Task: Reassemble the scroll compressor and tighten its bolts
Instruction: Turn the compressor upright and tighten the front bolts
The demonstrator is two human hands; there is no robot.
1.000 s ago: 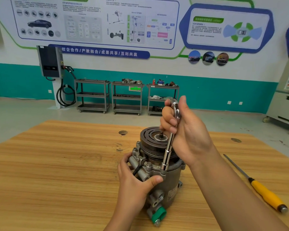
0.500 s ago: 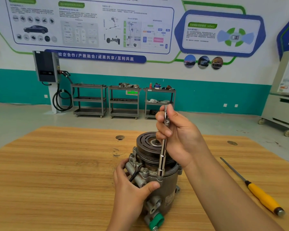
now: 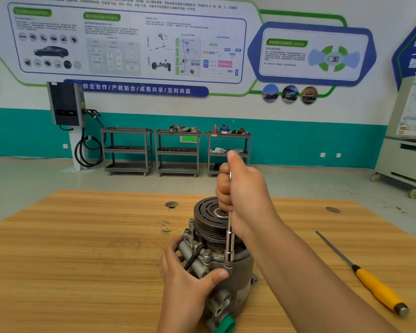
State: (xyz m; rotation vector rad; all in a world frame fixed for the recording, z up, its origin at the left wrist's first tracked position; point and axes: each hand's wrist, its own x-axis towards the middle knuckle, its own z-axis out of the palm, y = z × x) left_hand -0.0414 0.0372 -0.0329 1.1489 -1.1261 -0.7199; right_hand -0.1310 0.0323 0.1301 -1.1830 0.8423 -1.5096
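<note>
Gripping compressor (image 3: 228, 272) and socket driver (image 3: 229, 239), both hands sit mid-table (image 3: 82, 260), its edges well apart.

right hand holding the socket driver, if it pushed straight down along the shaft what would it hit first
Likely the socket, seated on a bolt at the compressor flange, beside the left hand thumb. The right hand would probably brush the pulley too; depth is unclear.

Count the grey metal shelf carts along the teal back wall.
3, in a row: the left cart beside the wall charger, the middle cart, and the right cart, partly behind the raised right hand.
</note>
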